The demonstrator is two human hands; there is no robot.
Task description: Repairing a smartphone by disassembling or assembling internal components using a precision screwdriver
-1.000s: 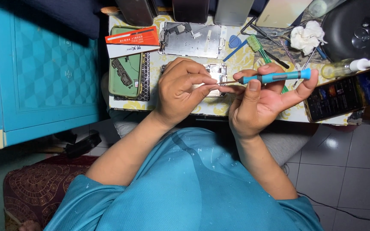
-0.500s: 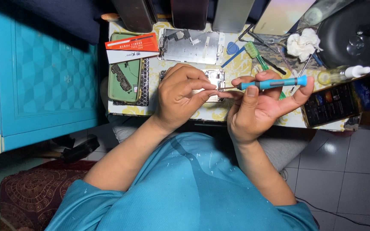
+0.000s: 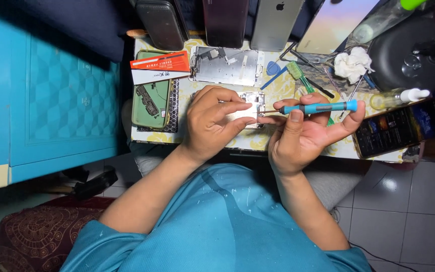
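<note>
We hold the opened phone frame [image 3: 247, 108] down on the table [image 3: 278, 90] with our left hand [image 3: 212, 123], fingers curled over it and pinching its edge. Just right of the frame, our right hand [image 3: 308, 133] grips a blue screwdriver [image 3: 318, 107] between thumb and fingers, its tip touching the frame's right edge. Above the frame lies a metal plate [image 3: 227, 65]; left of the frame sits a green phone back [image 3: 151, 103].

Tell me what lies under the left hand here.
Under the left hand lies an opened phone part, silver metal showing at its right edge by the blue screwdriver tip. The rest is covered by the fingers.
</note>
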